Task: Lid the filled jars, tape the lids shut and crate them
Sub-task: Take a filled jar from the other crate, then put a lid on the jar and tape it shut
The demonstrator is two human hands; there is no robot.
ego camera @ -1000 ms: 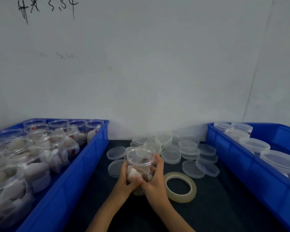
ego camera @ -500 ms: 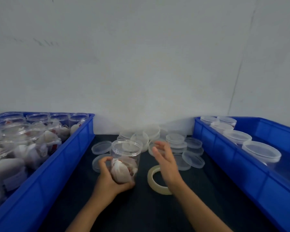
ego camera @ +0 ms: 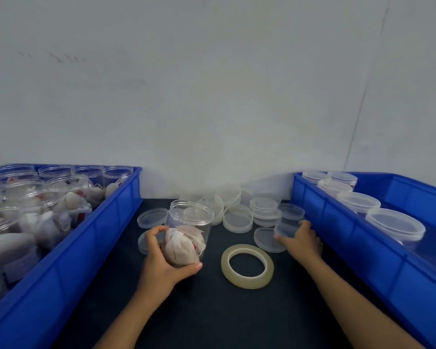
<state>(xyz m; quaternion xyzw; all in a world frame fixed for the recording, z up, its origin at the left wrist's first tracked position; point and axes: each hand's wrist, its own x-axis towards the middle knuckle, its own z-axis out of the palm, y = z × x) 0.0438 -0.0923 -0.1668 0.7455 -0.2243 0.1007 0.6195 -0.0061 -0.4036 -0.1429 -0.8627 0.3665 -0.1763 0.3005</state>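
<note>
Behind everything stood a plain pale grey wall (ego camera: 212,96), and below it lay a dark tabletop (ego camera: 212,311) seen from above by a head-worn camera. On the left side of that surface sat a blue plastic crate (ego camera: 68,250) packed with clear plastic jars without lids (ego camera: 30,197), each stuffed with white paper-wrapped pieces. On the right side sat a second blue plastic crate (ego camera: 350,235) holding clear jars with translucent lids on (ego camera: 358,201).

Between the two crates, the person's left hand (ego camera: 161,265) gripped a clear, open-topped plastic jar filled with white wrapped pieces (ego camera: 186,235), fingers and thumb curled round its lower half; the jar stood upright, though whether its base touched the tabletop could not be told. The right hand (ego camera: 301,241) reached out near the right crate's wall and pinched a round translucent plastic lid (ego camera: 286,227) at its edge.

A loose heap of matching translucent lids (ego camera: 239,210) lay against the wall behind the jar. A ring-shaped roll of clear yellowish tape (ego camera: 247,266) lay flat on the tabletop between the two hands, touching neither.
</note>
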